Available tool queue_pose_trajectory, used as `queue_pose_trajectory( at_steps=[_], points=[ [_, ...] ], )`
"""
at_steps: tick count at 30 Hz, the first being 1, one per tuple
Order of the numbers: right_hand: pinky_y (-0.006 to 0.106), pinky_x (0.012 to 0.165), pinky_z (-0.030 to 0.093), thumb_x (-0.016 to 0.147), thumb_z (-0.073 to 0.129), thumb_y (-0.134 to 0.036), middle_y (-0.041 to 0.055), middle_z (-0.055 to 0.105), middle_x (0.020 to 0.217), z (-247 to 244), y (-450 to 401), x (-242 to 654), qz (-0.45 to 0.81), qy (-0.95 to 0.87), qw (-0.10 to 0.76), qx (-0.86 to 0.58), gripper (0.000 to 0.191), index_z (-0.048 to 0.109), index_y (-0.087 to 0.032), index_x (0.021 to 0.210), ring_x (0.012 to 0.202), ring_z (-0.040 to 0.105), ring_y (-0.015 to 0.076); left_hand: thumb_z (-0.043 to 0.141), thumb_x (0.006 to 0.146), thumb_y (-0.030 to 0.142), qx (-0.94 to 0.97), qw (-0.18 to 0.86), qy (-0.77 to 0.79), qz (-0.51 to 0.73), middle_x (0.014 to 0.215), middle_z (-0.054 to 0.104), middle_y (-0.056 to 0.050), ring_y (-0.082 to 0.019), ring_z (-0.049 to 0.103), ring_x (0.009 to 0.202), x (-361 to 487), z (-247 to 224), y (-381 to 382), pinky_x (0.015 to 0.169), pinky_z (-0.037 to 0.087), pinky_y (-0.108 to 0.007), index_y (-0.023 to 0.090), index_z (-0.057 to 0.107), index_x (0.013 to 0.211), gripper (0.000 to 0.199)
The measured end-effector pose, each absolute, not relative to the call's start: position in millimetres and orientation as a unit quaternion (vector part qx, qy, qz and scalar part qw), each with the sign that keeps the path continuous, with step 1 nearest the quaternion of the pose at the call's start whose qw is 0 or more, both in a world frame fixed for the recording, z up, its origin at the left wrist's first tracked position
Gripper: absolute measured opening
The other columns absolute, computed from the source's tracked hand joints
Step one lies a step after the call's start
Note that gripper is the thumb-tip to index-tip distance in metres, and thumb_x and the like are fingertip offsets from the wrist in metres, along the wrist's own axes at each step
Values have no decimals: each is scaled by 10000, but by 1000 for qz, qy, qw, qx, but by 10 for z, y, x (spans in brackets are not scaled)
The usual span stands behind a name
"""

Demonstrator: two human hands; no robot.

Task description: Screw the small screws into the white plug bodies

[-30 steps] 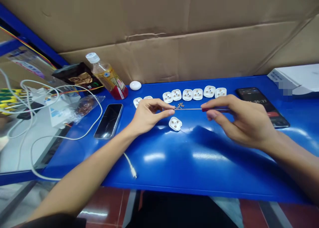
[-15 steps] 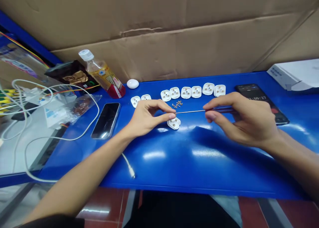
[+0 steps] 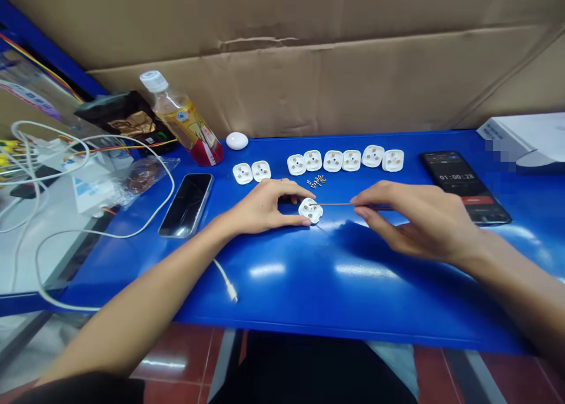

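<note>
White plastic, in the head view: a small rounded piece [image 3: 311, 212] with brass-coloured fittings sits on the blue tabletop [image 3: 309, 304], roughly midway between the two hands. The left hand [image 3: 269, 207] grips its near and far edges between thumb and fingers. Well apart from it, the right hand [image 3: 424, 221] pinches a slim screwdriver [image 3: 333, 204], holding it nearly level, with its tip over the piece; whether the tip touches a fitting is too small to tell.

Just beyond lies a loose heap of small screws [image 3: 316, 182]. Behind it, eight similar white pieces [image 3: 333, 162] stand in a row of pairs. Left of the left hand lies a dark-screened phone [image 3: 186, 205], with a bottle [image 3: 188, 122] behind it; near the right hand, another phone [image 3: 465, 183] shows a running-time display.
</note>
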State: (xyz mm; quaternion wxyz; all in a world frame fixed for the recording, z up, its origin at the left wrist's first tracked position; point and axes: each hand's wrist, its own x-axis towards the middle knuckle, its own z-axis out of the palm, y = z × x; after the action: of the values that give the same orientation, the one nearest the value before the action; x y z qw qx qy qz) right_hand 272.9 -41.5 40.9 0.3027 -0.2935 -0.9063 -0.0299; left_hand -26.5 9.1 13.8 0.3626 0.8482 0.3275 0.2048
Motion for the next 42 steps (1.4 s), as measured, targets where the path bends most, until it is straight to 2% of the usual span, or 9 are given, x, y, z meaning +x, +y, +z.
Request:
queue_pose_trajectory(
  at_steps=[7,20,29,42],
  points=[
    [290,699,552,1100,559,-236,42,818,966,374,-399,2726,-4,-923,256,-287,139,690,-203,1137,776,766,182,905,895,408,859,343,314,216,1155,821,-76,-230,739,1047,-243,130,68,927,541,-339,177,803,1293,471],
    [284,717,552,1096,557,-212,42,806,983,339,-396,2758,3,-930,250,-270,137,670,-207,1173,802,760,180,907,884,422,848,351,329,223,1053,796,-67,-208,721,940,-248,121,64,847,537,-323,180,815,1264,459],
    [294,716,571,1085,565,-188,45,808,992,344,-396,2752,5,-930,260,-259,139,669,-214,1174,816,765,188,913,872,427,846,349,337,220,1012,786,-59,-208,716,918,-243,134,58,848,528,-326,186,823,1246,454],
    [295,696,530,1069,574,-181,52,799,954,343,-400,2743,-1,-932,252,-260,156,707,-201,1148,784,740,194,908,880,419,845,355,337,215,990,778,-50,-184,700,887,-241,149,52,810,512,-295,174,817,1260,461]
  ],
)
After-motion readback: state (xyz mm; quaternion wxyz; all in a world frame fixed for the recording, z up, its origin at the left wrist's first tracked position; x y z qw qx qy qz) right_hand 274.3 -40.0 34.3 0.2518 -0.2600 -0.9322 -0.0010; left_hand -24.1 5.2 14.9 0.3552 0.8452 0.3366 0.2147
